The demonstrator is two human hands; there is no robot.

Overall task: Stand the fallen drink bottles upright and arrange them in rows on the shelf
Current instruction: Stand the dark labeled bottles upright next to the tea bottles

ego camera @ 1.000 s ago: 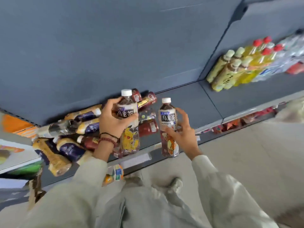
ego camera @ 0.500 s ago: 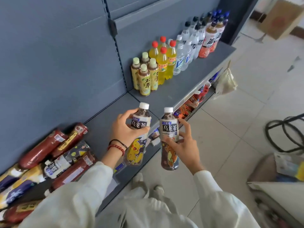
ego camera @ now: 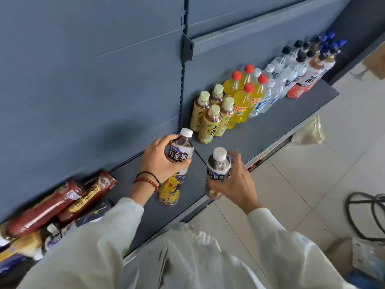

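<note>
plastic white-capped tea bottle with yellow cartoon label (ego camera: 179, 155), clasped in my left hand (ego camera: 160, 161); matching tea bottle (ego camera: 218, 166), clasped in my right hand (ego camera: 236, 184); both held near the standing green-capped yellow bottles (ego camera: 210, 124). best, i judge: lower bases flat, continuing that row.

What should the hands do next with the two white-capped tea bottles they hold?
Probably lower both upright onto the bare grey shelf beside the standing green-capped yellow tea bottles: the left hand grips the dark tea bottle with the yellow cartoon label, the right hand its white-capped twin, both upright near that gap.
</note>
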